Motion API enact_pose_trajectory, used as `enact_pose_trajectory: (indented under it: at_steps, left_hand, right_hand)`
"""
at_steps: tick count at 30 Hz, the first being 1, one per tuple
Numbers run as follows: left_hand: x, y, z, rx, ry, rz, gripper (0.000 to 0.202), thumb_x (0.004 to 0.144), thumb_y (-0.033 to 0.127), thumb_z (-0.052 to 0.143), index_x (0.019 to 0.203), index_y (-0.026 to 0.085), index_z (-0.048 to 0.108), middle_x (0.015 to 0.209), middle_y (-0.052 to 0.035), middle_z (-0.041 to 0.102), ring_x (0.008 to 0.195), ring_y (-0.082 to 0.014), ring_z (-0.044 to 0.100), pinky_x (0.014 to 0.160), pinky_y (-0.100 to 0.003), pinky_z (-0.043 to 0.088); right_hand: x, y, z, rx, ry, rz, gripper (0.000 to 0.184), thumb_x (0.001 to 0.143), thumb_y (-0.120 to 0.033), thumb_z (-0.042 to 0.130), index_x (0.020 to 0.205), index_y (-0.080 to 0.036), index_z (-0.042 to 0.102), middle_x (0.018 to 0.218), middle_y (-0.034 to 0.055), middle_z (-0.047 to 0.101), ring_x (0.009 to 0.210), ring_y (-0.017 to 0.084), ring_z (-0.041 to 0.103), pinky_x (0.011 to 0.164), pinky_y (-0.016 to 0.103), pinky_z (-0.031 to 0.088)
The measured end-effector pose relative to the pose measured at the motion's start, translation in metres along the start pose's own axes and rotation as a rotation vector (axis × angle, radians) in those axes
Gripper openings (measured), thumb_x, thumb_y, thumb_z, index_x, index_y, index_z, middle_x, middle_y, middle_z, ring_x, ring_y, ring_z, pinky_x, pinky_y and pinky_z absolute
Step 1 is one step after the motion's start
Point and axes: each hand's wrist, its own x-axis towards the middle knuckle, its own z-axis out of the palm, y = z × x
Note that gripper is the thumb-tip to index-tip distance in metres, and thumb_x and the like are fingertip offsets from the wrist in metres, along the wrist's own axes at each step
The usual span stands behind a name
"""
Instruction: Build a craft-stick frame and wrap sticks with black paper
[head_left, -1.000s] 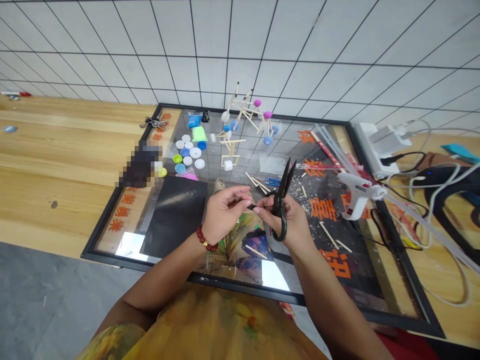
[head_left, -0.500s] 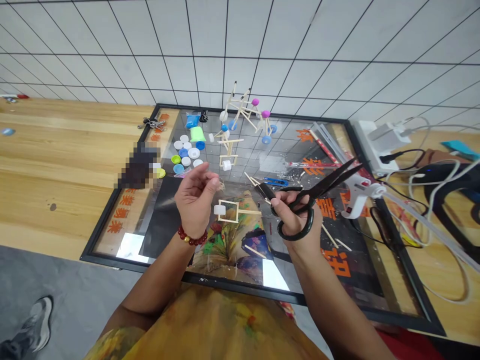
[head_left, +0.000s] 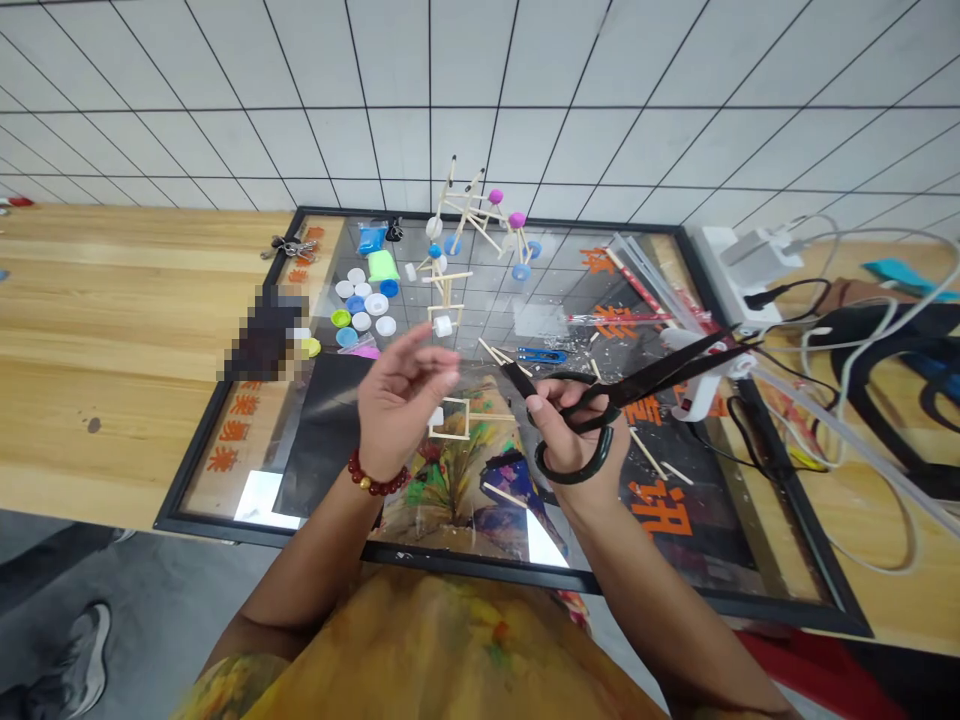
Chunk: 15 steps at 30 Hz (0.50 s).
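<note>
My left hand, with a red bead bracelet, hovers over the glass-topped board. Its fingers are curved and apart, and I see nothing between them. A small square frame of thin sticks lies just right of it, with a white block at its left side partly hidden by the thumb. Black scissors are held in my right hand, blades pointing up and right. A dark flat piece juts out by that thumb; its kind is unclear. Thin sticks lie beyond it, beside a blue thread snipper.
Several bottle caps and a green clay pack lie at the upper left. A stick model with wheels stands near the wall. At right are plastic tubes, a power strip and cables. A person's shoe shows at lower left.
The fingers of my left hand have spread from a near pinch, and the hand has moved slightly to the right relative to the stick frame. My right hand still holds the scissors.
</note>
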Motion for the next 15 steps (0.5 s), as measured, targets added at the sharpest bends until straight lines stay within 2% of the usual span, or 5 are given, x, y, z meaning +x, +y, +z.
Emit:
enact_pose_trajectory:
  at_steps: [3,9,15]
  left_hand:
    - [0.005,0.001,-0.003,-0.026,0.041,0.026,0.046,0.075,0.016,0.081,0.118,0.025,0.068,0.091,-0.0009,0.076,0.085,-0.0114,0.071,0.081,-0.024,0.059]
    - [-0.012,-0.007,0.026,-0.120,-0.116,-0.265,0.058,0.063,0.017,0.089,0.117,0.022,0.067,0.084,0.0007,0.075,0.076,-0.0106,0.069,0.073,-0.022,0.057]
    - [-0.018,-0.014,0.039,-0.203,-0.035,-0.390,0.049,0.065,0.021,0.087,0.111,0.021,0.071,0.073,0.0046,0.069,0.065,-0.0063,0.063,0.067,-0.019,0.054]
  right_hand:
    - [0.001,0.002,0.000,0.061,0.017,-0.033,0.035,0.078,-0.031,0.077,0.076,-0.024,0.043,0.076,-0.0021,0.059,0.074,0.014,0.062,0.070,0.030,0.050]
    - [-0.005,-0.001,0.005,0.044,-0.046,0.010,0.032,0.080,-0.035,0.075,0.078,-0.025,0.044,0.077,-0.0010,0.062,0.076,0.015,0.064,0.073,0.033,0.052]
    - [-0.007,0.000,0.007,0.057,-0.082,0.052,0.031,0.080,-0.035,0.075,0.079,-0.025,0.046,0.079,-0.0008,0.065,0.077,0.015,0.065,0.075,0.034,0.054]
